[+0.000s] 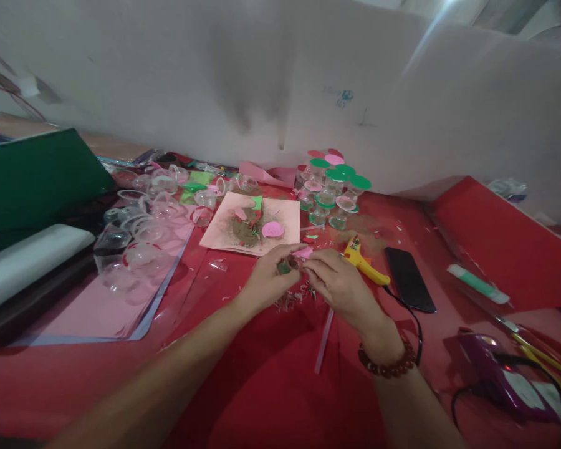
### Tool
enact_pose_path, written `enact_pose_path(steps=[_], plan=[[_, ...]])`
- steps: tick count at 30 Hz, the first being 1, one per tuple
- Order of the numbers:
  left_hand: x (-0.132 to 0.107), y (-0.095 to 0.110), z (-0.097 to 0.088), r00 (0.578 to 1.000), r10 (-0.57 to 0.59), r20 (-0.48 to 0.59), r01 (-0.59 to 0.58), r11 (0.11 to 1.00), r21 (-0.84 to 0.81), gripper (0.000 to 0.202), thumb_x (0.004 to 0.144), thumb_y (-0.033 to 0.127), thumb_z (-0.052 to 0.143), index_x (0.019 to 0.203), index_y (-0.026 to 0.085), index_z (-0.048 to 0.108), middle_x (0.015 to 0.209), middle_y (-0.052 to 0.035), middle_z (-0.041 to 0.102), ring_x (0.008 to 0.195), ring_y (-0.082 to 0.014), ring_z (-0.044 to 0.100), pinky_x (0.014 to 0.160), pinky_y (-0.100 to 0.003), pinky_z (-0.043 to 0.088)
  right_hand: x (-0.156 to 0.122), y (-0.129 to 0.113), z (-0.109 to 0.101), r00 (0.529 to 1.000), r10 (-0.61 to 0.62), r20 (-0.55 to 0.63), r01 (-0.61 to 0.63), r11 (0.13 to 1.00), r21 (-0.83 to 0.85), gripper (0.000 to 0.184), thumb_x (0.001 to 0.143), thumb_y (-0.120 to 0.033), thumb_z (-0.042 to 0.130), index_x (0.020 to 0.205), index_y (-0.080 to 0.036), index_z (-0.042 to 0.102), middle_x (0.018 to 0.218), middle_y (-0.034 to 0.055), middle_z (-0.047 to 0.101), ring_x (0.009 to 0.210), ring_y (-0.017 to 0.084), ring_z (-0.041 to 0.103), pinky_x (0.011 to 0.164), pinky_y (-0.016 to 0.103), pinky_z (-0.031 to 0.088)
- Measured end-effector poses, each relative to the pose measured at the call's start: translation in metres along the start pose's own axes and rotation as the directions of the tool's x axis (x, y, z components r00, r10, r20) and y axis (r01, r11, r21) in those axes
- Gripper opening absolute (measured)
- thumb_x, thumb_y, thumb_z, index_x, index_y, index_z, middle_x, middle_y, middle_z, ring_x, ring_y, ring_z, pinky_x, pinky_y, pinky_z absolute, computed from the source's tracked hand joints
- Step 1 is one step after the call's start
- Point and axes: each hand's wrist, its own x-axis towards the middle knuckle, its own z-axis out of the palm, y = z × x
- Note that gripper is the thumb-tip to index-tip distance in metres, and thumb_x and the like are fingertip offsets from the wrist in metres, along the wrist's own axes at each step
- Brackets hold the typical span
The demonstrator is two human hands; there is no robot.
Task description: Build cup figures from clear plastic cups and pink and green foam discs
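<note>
Counter [262, 399], red-covered, meets a pale wall [168, 93] along its far edge; around its middle, the left hand [267, 278] curls round a small cup [286, 267], the right hand [339, 288] bunched beside it, hold unclear.

Back's mostly taken up by a greyish-white wall [159, 81], scribbled with some blue writing [345, 96] and dimmed by soft shadows [243, 81]. A red-topped table [271, 399] is set below, and a light streak [429, 36] is caught upper right.

We can't identify the greenish item [286, 267], partly hidden by the left hand [270, 274]; we find the blue writing [344, 98] too blurred to read, and edges cut off 2 forearms [177, 365] and the green board [37, 187].
</note>
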Motion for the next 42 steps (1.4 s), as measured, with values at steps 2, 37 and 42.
enact_pose_path(steps=[2,37,42], plan=[[0.000,-0.001,0.001,1.000,-0.014,-0.012,0.014,1.000,-0.017,0.051,0.068,0.014,0.061,0.119,0.017,0.066,0.102,-0.0055,0.068,0.089,-0.0173,0.060,0.085,-0.032,0.047,0.000,-0.001,0.003,0.999,0.043,-0.029,-0.042,0.999,0.030,0.018,0.096,-0.016,0.045,0.097,-0.016,0.064,0.098,0.0111,0.066,0.092,0.023,0.061,0.082,0.038,0.053],[0.001,-0.004,0.002,1.000,-0.022,0.000,0.022,0.999,-0.043,0.053,0.070,0.014,0.060,0.123,0.016,0.064,0.091,-0.0038,0.070,0.085,-0.0164,0.062,0.083,-0.032,0.049,-0.005,0.003,0.001,0.990,0.110,-0.086,-0.109,0.994,0.018,0.035,0.084,0.000,0.045,0.098,-0.018,0.071,0.096,0.0088,0.070,0.088,0.021,0.064,0.078,0.034,0.052],[0.001,-0.003,0.002,0.998,-0.058,-0.017,0.057,0.996,-0.064,0.053,0.069,0.013,0.059,0.121,0.016,0.064,0.094,-0.0053,0.070,0.087,-0.0175,0.063,0.081,-0.031,0.049,-0.005,0.000,0.008,0.994,0.062,-0.086,-0.074,0.986,-0.151,0.036,0.084,0.000,0.043,0.099,-0.019,0.070,0.097,0.0088,0.070,0.085,0.021,0.063,0.073,0.033,0.050]])
